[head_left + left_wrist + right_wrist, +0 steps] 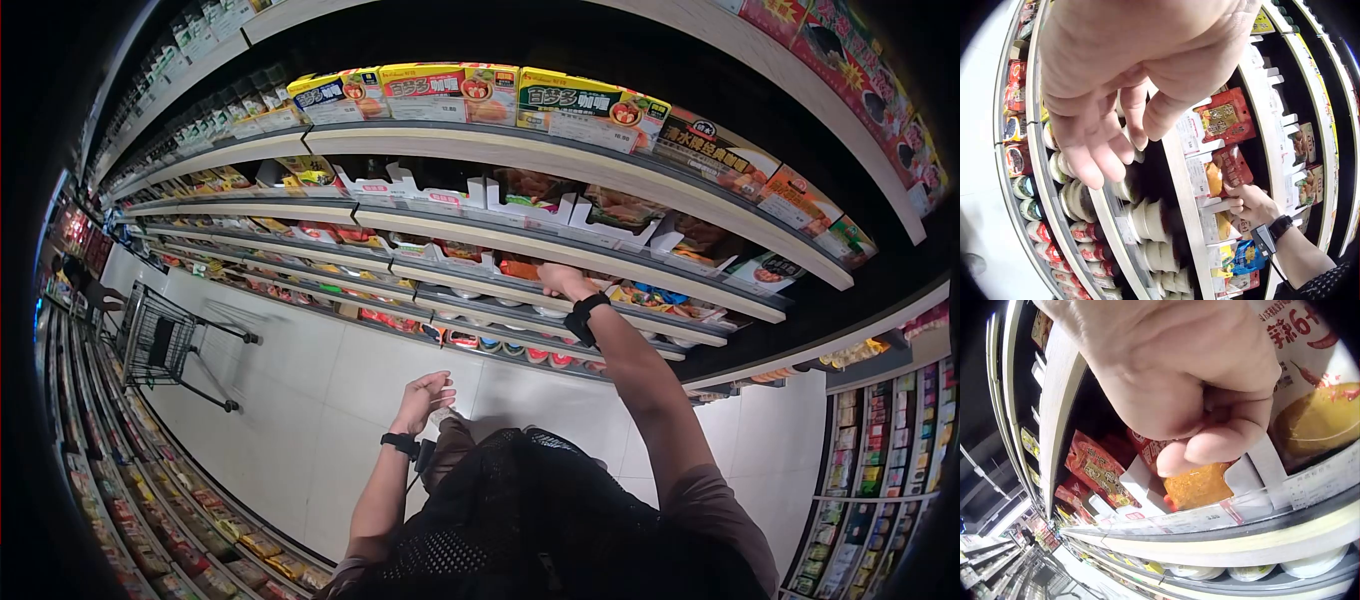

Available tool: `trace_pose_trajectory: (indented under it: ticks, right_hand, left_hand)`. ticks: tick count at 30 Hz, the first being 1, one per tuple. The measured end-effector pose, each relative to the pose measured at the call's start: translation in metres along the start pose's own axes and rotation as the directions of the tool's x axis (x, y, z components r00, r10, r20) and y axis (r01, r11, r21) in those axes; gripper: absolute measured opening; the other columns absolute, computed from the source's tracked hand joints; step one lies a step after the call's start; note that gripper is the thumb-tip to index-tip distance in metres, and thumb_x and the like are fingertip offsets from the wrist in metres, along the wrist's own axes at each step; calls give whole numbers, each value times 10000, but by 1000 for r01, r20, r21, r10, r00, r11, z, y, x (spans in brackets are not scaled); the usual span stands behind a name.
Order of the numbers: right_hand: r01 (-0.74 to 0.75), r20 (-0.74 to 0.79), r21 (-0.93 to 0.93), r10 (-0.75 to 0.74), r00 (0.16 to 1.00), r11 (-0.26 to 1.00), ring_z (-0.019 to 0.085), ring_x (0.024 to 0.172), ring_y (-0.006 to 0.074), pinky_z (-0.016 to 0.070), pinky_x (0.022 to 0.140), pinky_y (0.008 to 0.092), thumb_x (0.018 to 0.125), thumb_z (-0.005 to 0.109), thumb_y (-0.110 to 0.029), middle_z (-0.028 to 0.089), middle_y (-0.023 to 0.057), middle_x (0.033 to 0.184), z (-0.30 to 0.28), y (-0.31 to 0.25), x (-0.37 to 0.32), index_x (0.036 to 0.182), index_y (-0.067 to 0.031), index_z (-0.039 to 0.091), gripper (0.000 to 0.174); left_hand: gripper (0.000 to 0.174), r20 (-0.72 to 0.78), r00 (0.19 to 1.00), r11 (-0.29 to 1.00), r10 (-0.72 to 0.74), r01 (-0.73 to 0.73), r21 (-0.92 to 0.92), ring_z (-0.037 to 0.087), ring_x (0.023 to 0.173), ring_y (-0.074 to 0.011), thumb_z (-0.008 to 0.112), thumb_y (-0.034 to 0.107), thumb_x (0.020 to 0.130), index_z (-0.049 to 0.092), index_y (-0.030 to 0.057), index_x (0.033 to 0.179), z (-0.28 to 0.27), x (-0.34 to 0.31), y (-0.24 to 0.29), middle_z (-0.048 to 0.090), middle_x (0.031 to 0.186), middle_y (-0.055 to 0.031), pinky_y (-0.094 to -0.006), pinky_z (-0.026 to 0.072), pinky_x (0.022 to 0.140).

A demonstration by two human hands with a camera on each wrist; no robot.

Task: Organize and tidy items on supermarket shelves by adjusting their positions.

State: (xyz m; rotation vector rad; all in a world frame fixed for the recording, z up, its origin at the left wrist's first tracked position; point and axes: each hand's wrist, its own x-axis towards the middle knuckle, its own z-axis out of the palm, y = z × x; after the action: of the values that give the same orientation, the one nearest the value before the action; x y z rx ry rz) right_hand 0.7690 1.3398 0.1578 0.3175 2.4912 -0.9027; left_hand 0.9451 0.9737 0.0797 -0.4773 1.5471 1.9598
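Note:
In the head view my right hand [568, 283] reaches into a middle shelf. The left wrist view shows this hand [1254, 206] at a red packet [1236, 164] with an orange picture, its fingertips against the packet's edge. The right wrist view has the hand [1191, 381] with curled fingers over the same packet [1197, 487], which it seems to pinch; the hand hides the contact. My left hand [424, 400] hangs over the floor, lower than the right, fingers loosely bent and empty. Close up, the left hand [1129, 87] holds nothing.
Yellow curry boxes [445, 95] line an upper shelf. White cardboard dividers [1147, 481] separate the packets. Another red packet [1225, 117] lies beside the touched one, and white tubs [1147, 220] fill a shelf below. A shopping cart [165, 340] stands on the aisle floor at left.

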Motion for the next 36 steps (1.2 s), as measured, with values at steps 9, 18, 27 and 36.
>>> trace_pose_trajectory:
  ticks: [9,18,27,36]
  right_hand:
    - [147,-394,-8,-138,908,989,708,821,381,555,778,478,929,579,-243,723,207,925,7,-12,-33,1131,-48,689,302]
    - [205,-533,-191,-277,800,960,663,948,485,536,839,554,882,593,-195,686,301,1013,14,-2,-28,1052,11,688,283]
    - [267,-365,-180,-317,876,947,648,980,497,509,875,537,858,568,-161,678,313,1051,2,12,-20,1075,20,684,305]
    - [528,-420,155,-428,800,835,673,984,231,510,880,362,976,661,-280,710,178,1102,-5,9,-56,1272,-7,633,404]
  left_hand:
    - [314,36,999,1000,-19,19,17,702,916,-194,621,217,1019,646,1,1245,6,10,-2,686,1105,-91,-336,609,815]
    - [305,18,999,997,-40,39,60,704,916,-196,615,219,1023,659,8,1239,3,9,-8,694,1101,-102,-329,603,805]
    - [507,314,670,348,673,-661,665,665,1023,-388,663,45,895,547,80,1388,108,17,102,544,1388,-206,-401,572,858]
    - [431,574,576,-224,582,-565,794,627,1019,-447,645,-12,802,531,-10,1217,175,106,166,596,1158,-283,-523,533,871]
